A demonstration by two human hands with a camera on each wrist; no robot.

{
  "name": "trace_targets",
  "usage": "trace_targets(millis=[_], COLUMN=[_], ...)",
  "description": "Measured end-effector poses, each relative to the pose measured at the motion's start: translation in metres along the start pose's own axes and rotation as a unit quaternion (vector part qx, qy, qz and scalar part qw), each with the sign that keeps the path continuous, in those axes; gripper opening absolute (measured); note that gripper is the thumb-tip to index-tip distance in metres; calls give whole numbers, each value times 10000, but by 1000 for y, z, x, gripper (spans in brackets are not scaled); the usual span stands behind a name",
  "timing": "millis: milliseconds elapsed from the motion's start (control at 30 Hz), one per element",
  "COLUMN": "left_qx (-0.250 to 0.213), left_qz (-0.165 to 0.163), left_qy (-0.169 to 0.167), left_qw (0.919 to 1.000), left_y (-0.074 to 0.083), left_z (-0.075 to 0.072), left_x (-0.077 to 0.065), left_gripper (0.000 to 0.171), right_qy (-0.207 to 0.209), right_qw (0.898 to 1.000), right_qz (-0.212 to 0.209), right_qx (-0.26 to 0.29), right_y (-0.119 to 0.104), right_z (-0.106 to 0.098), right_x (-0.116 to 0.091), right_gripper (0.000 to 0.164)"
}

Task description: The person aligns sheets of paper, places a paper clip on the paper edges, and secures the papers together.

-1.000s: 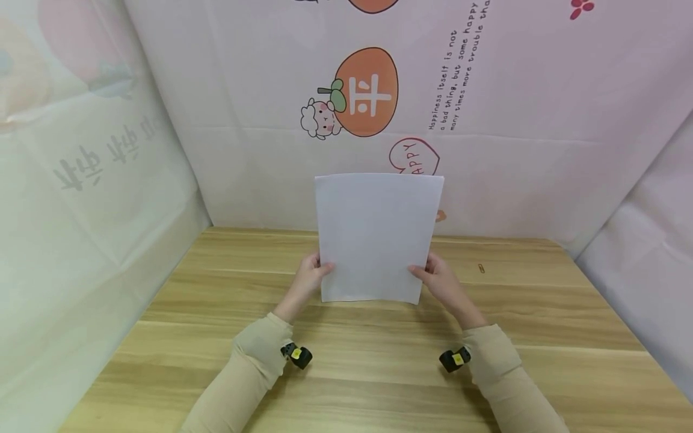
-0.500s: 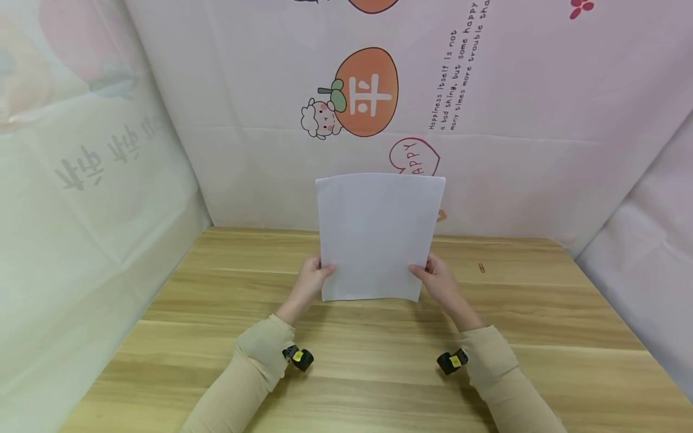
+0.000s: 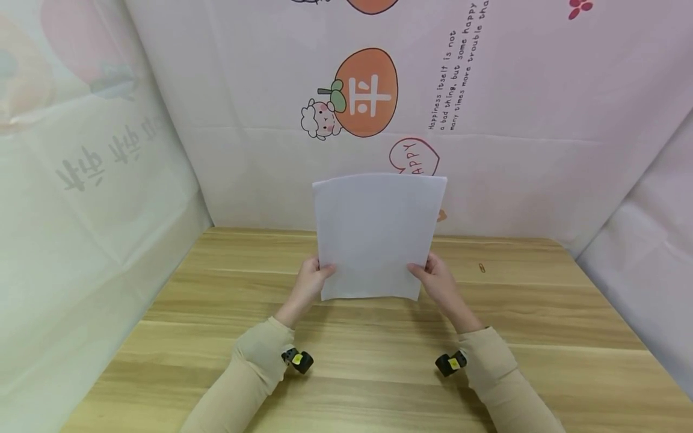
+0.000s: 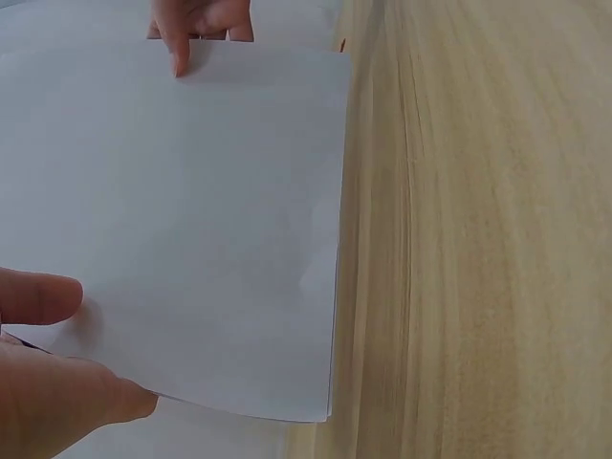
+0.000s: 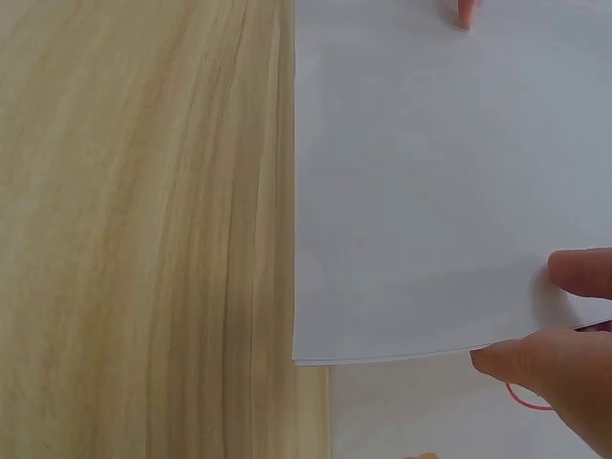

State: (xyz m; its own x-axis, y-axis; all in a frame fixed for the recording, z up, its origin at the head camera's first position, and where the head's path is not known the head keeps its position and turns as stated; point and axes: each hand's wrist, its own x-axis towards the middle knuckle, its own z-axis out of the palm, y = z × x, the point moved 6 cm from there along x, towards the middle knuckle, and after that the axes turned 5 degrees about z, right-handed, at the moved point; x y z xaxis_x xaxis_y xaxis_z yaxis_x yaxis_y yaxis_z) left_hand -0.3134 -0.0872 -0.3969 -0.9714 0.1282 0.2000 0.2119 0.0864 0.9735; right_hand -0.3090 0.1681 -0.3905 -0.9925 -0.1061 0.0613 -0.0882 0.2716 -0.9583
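Observation:
White blank paper [image 3: 379, 234] is held up in front of me above the table, its top edge leaning toward the back wall. At its lower left edge my left hand [image 3: 310, 279] pinches it, thumb on the near face and fingers behind. My right hand [image 3: 437, 281] grips the opposite edge at the same height. The wrist views show more than one sheet, with edges nearly lined up along the paper's side [image 4: 220, 210]. In the right wrist view the thumb presses the near face of the sheets [image 5: 430, 191]. An orange paper clip [image 3: 482, 268] lies on the table, right of the right hand.
The wood-grain table [image 3: 373, 373] ends at a pale cloth backdrop [image 3: 260, 174] printed with cartoon fruit and lettering. More cloth hangs on the left [image 3: 81, 240] and right sides. A black wrist camera [image 3: 298, 361] sits on each sleeve.
The paper's upper left corner has dipped slightly and its lower edge has risen a little, with the sheets bowing somewhat more. Both hands keep their hold, and the paper clip has not moved.

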Motion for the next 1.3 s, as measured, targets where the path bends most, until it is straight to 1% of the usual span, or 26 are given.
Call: trace_targets(millis=[233,467,633,833,1000,1133,1300], left_qx=[-12,68,121,326,498,655,687], left_qz=[46,-81,-136,-197,-221,-206,-266], left_qy=[-61,-104,-261,-338,-329,-386,-443], left_qw=[10000,9999,9995,9987,9980,9969,9963], left_y=[-4,-10,-14,-18,-17,-17,-21], left_z=[1,-2,-2,0,0,1,2], left_x=[-1,-1,0,-1,-4,-6,-7], left_gripper=[40,39,41,44,45,45,45], right_qy=[-209,-424,-547,-693,-737,-783,-952], right_qw=[9998,9988,9974,9954,9952,9946,9926], right_qz=[17,203,326,244,164,138,156], right_qx=[-7,-121,-330,-619,-626,-665,-739], right_y=[4,14,19,20,20,20,22], right_z=[1,1,0,0,-1,-1,0], right_x=[-1,0,0,0,-1,-2,-3], right_gripper=[42,46,48,45,41,41,41])
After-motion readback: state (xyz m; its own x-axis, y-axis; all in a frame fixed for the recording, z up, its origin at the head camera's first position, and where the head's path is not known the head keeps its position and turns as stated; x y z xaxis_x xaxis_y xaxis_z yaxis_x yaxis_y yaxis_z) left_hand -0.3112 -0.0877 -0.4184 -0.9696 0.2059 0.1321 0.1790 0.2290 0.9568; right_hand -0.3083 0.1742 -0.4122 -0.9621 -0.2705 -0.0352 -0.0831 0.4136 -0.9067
